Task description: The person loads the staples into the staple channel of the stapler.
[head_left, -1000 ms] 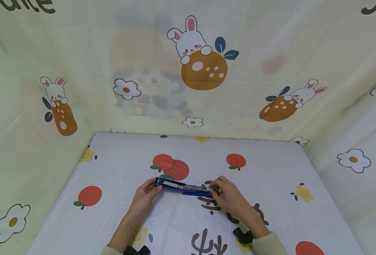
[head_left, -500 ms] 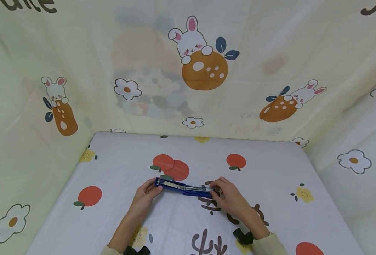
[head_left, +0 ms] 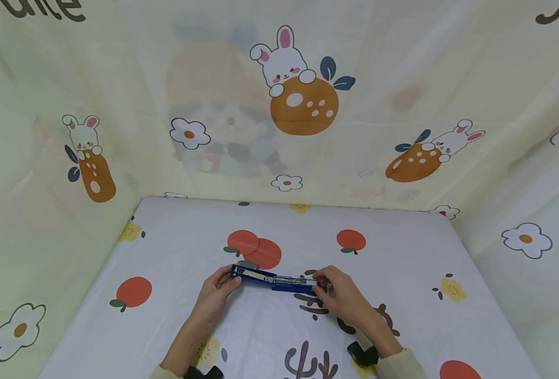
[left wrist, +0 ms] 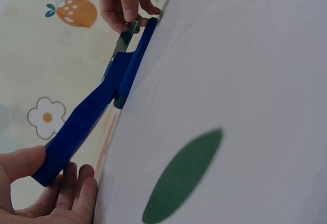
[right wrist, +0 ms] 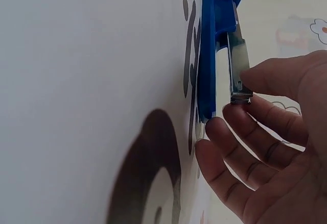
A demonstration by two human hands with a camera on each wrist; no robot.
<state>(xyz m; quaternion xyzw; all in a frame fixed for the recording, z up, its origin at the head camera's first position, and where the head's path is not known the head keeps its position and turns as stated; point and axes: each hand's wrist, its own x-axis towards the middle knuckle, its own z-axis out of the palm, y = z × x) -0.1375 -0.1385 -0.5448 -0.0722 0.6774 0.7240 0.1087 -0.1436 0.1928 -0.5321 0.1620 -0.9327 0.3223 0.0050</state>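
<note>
A blue stapler [head_left: 292, 288] lies spread open along its length, its hinge near the middle. My left hand [head_left: 215, 295] pinches the end of its raised top cover [left wrist: 76, 127] between thumb and fingers. At the other end, my right hand [head_left: 343, 295] holds the tip of the metal staple magazine [right wrist: 238, 60], thumb on one side and index finger at its end. The magazine stands apart from the blue base [right wrist: 207, 55], with a gap between them. The base rests on the tablecloth. Whether staples are inside cannot be made out.
A white tablecloth [head_left: 166, 337] printed with fruit, flowers and dark lettering covers the table. Pale curtains with rabbit prints [head_left: 303, 102] hang behind it and on both sides. Black wrist devices [head_left: 362, 352] sit by the sleeves.
The fingertips of my right hand have shifted very slightly at the magazine's end. My left hand and the stapler stay in the same place.
</note>
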